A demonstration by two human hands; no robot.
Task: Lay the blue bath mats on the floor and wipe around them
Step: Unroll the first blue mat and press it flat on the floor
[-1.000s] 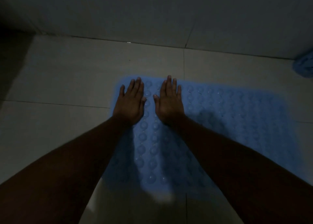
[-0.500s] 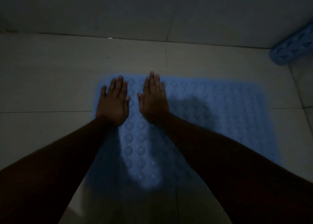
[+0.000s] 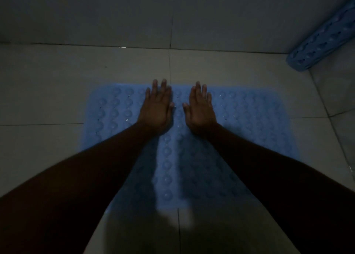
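A blue bath mat [image 3: 249, 123] covered in round bumps lies flat on the pale tiled floor in dim light. My left hand [image 3: 156, 107] rests palm down on its far edge, fingers straight and close together, holding nothing. My right hand [image 3: 200, 108] lies flat beside it, a small gap between the two thumbs. Both forearms cross the near part of the mat and hide it there. A second blue mat [image 3: 322, 40], rolled up, leans against the wall at the upper right.
The tiled wall [image 3: 172, 13] meets the floor just beyond the mat. Bare floor tiles [image 3: 42, 92] stretch to the left. A darker strip of floor runs down the right edge past the rolled mat.
Both hands have slid to the right along the mat's far edge and spread a little apart. The camera has turned right, showing more of the rolled mat.
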